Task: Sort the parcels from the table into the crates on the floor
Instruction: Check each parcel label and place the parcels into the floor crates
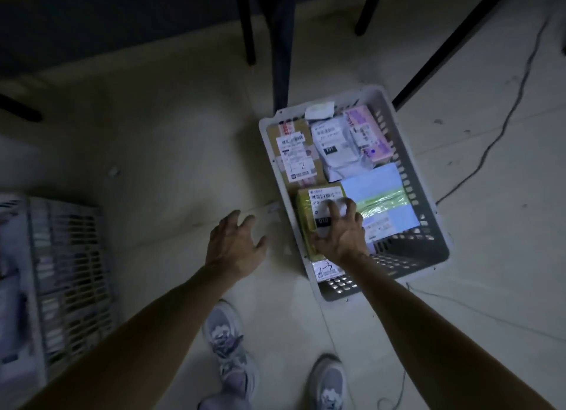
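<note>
Two crates stood on the floor in dim light: a grey crate (410, 256) ahead of the person and a second crate (70, 272) off to the left, too blurred for me to read its contents. The right hand (341, 235) gripped a yellow-green box (304, 222) lying in the near-left corner of the grey crate, its fingers (349, 207) curled over the labelled top and the thumb against the near side. The left hand (234, 244) hovered just outside the crate's left rim, its fingers (245, 222) spread and holding nothing. Packed in the same crate were a brown carton (294, 152) at the far left, a grey poly bag (337, 152) beside it, a pink box (367, 134) at the far right and a pale blue flat parcel (379, 195) touching the yellow-green box. A thin cable (502, 128) trailed across the floor to the right. Dark furniture legs (281, 57) stood beyond the crate.
</note>
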